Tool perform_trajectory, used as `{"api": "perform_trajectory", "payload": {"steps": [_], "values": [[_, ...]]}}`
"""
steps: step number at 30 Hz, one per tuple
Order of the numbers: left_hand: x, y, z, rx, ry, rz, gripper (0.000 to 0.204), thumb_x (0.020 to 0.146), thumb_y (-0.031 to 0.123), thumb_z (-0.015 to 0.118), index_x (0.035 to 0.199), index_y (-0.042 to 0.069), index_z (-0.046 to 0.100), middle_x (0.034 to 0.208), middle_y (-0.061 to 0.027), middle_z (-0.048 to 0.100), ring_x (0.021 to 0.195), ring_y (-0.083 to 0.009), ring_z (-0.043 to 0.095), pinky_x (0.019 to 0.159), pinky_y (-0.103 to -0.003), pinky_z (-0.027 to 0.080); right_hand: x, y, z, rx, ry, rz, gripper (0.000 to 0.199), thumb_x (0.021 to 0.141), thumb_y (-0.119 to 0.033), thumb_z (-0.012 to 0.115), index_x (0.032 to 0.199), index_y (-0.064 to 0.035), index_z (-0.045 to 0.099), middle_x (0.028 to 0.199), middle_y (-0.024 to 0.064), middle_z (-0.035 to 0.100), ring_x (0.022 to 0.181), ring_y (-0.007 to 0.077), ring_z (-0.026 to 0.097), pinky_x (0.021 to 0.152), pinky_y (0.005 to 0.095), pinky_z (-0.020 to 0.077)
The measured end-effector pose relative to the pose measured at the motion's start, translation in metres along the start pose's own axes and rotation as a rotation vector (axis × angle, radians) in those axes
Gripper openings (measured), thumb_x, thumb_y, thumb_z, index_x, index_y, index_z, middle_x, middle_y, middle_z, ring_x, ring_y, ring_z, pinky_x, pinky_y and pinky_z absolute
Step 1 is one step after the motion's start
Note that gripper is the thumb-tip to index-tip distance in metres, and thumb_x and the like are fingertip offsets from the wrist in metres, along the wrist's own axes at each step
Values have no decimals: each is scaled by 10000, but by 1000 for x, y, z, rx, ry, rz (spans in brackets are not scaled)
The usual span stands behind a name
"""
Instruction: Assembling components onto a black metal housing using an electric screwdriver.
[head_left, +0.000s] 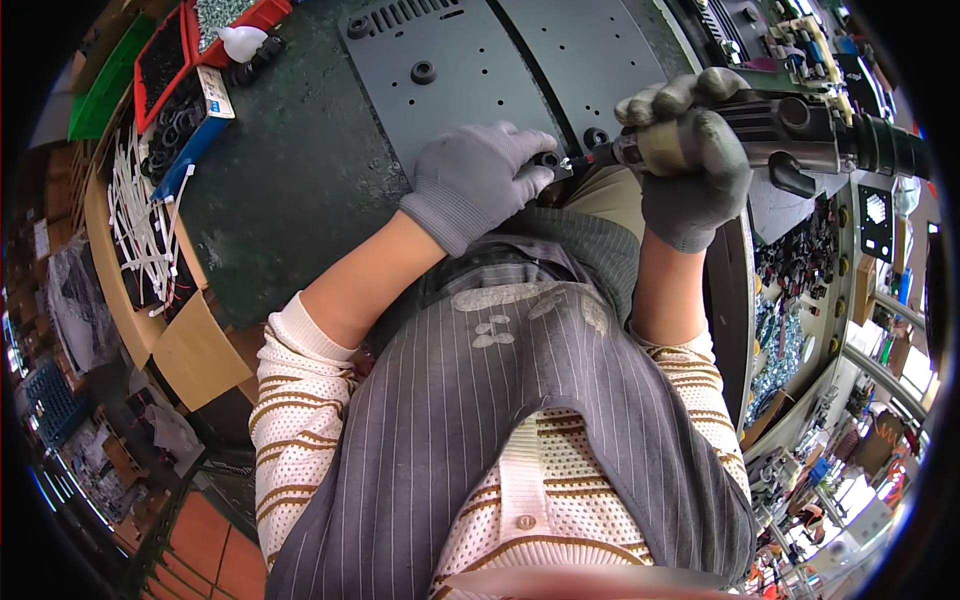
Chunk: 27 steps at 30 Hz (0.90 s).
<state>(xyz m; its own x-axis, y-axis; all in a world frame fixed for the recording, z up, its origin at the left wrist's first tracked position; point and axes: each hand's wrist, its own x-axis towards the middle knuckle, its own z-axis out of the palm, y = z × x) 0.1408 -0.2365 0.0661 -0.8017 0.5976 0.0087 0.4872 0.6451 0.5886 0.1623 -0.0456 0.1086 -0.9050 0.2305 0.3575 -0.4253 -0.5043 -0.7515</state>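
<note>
My left hand (472, 182), in a grey glove, reaches to the near corner of a dark grey metal panel (440, 90). Its thumb and forefinger close around a small black round foot (547, 160) at that corner. In my right hand (697, 160), also gloved, is a power screwdriver (790, 130), lying almost level with its tip pointing left. The tip meets or nearly touches a small shiny screw (566, 163) beside the foot; contact is hard to tell. Other black feet (424, 72) sit on the panel. A second grey panel (600, 60) lies alongside it.
On the left stand a red bin (165, 70), a blue box (190, 140) of black parts and a carton (115, 270) with white cable ties. A white bottle (242, 42) is at the far left. Small metal parts (780, 350) fill a tray at right.
</note>
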Motion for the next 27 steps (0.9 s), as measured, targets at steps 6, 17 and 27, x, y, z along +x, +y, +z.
{"api": "perform_trajectory", "payload": {"steps": [6,17,27], "values": [[2,-1,4,-2,44,4,310,852,369,691,1109,196,694,930,-72,686,833,-287,670,733,-410,532,1,19,9,-127,-69,105,352,809,33,590,1147,-21,505,922,134,625,783,218,638,672,350,552],[16,-21,-11,-453,28,-286,413,938,234,586,1317,88,516,864,-62,651,700,-144,623,576,-315,511,4,24,8,-120,-199,178,336,778,78,592,1099,-14,558,915,150,642,788,210,666,628,304,550],[13,-47,-32,-1732,179,-463,332,1037,196,462,1277,-20,538,821,3,532,593,-28,393,391,-149,308,17,19,6,-53,-235,124,430,796,-135,584,1208,-35,510,919,125,597,782,252,595,738,428,498]]}}
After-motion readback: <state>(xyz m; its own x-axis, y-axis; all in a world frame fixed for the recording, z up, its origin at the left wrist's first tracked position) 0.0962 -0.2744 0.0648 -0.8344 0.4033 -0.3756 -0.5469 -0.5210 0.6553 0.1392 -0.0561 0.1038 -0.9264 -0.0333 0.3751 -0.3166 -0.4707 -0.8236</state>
